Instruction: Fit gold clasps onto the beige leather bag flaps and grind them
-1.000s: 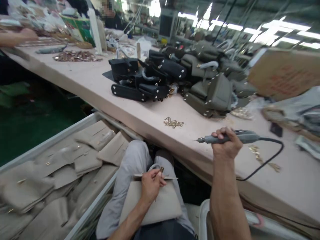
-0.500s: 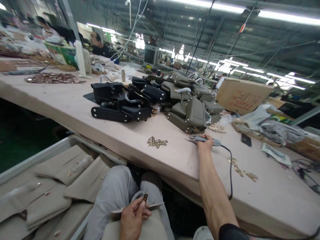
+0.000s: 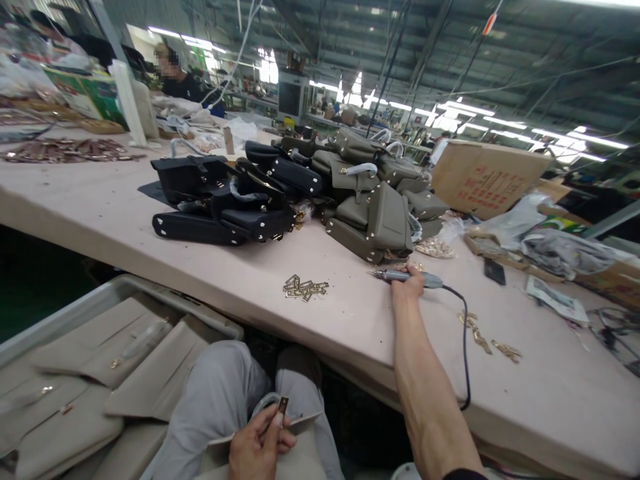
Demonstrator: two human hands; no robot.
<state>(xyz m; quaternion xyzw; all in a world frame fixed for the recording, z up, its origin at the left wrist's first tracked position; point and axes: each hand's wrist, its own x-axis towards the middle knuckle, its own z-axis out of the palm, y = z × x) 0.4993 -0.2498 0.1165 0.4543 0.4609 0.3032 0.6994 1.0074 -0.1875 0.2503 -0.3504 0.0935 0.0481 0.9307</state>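
Observation:
My right hand [image 3: 410, 285] reaches out over the pink worktable [image 3: 150, 220] and is closed on a grey corded electric screwdriver [image 3: 400, 275], which lies low on the tabletop with its tip pointing left. Its black cord [image 3: 466, 347] loops back toward me. My left hand [image 3: 257, 443] rests in my lap, pinching a small brass fitting [image 3: 283, 405] against the top edge of a beige bag [image 3: 280, 453] on my knees. A small heap of brass fittings [image 3: 304, 288] lies on the table left of the tool.
Black bags [image 3: 220, 200] and olive bags [image 3: 373, 193] are piled mid-table. A cardboard box [image 3: 485, 179] and plastic wrap sit at right, loose brass parts [image 3: 487, 341] near the cord. A metal bin [image 3: 115, 360] of beige bag pieces stands at my left. Another person [image 3: 175, 77] sits far off.
My right hand has carried the screwdriver from the near table edge forward and lowered it onto the table by the olive bags. My view has risen. The left hand keeps its pinch.

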